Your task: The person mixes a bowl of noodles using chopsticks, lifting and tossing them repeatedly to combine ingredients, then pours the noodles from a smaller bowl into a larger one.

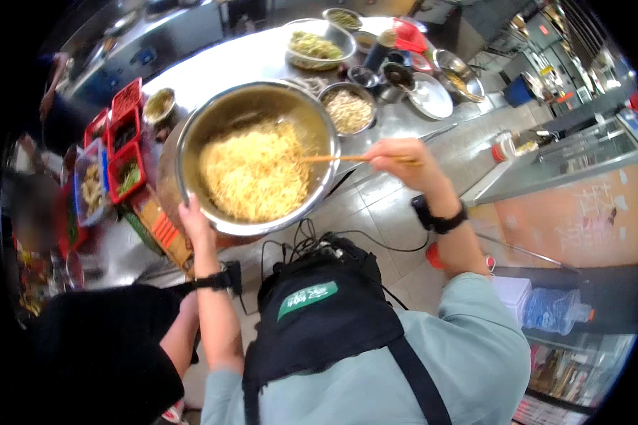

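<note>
A large stainless steel mixing bowl [324,125] is tilted towards me, with a mound of yellow noodles [255,172] in it. My left hand [195,220] grips its near left rim, the thumb over the edge and the other fingers mostly hidden beneath. On the opposite side, my right hand [401,162] is closed around wooden chopsticks [340,158]. They cross the right rim, and their tips reach the edge of the noodles. Just beyond that rim stands a metal bowl of pale chopped food [348,111].
Red plastic baskets [125,172] of ingredients and a blue-edged tub [91,188] stand left on the steel table [218,56]. Sliced orange food [165,229] lies on a board. Behind are a bowl of shredded greens [313,47] and a white lid [431,96]. A person in black [95,350] stands at my left.
</note>
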The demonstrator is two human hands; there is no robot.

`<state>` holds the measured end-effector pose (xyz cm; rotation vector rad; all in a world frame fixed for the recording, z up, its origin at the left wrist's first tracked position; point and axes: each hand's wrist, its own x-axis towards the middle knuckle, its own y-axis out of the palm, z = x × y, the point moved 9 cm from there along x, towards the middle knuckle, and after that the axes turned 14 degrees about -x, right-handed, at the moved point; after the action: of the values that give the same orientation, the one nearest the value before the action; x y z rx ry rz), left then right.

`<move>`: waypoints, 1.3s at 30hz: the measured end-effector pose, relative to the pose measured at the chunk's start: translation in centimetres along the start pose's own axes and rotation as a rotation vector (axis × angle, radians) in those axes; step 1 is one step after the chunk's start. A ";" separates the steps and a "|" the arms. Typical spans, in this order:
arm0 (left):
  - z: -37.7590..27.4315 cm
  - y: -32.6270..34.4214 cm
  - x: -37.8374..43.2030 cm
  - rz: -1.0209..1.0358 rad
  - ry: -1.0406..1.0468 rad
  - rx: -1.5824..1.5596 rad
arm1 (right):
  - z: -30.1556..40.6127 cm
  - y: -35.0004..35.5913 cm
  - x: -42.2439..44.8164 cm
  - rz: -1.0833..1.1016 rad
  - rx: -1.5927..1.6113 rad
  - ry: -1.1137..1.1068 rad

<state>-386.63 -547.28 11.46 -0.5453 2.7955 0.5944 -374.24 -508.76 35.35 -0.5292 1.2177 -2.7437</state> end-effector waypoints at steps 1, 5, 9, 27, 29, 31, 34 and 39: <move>0.4 -0.6 0.6 -0.018 -0.013 0.037 | -1.9 1.8 -0.4 -0.006 0.037 -0.028; 1.2 -1.1 1.3 0.003 0.002 0.030 | -9.1 11.0 -1.3 -0.118 0.079 -0.062; 2.2 -2.0 -0.5 -0.096 -0.078 -0.116 | -9.7 10.9 -1.9 -0.180 0.130 0.001; 5.9 -0.5 -8.8 -0.243 -0.093 -0.278 | -19.6 15.2 -3.6 0.416 0.936 0.394; 6.7 -0.4 -8.8 -0.269 -0.164 -0.329 | -20.4 16.8 -2.9 0.478 0.883 0.590; 7.6 -2.5 -8.0 -0.255 -0.188 -0.348 | -19.7 17.9 -1.6 0.454 0.928 0.552; 8.3 -3.8 -7.5 -0.271 -0.187 -0.313 | -19.9 18.9 0.1 0.287 1.101 0.518; 7.0 -1.4 -6.1 -0.293 -0.122 -0.331 | -20.9 15.8 1.5 0.177 1.162 0.557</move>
<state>-379.58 -543.60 6.56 -0.9287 2.4499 0.9907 -383.77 -505.11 11.22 0.4531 -0.4208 -2.8718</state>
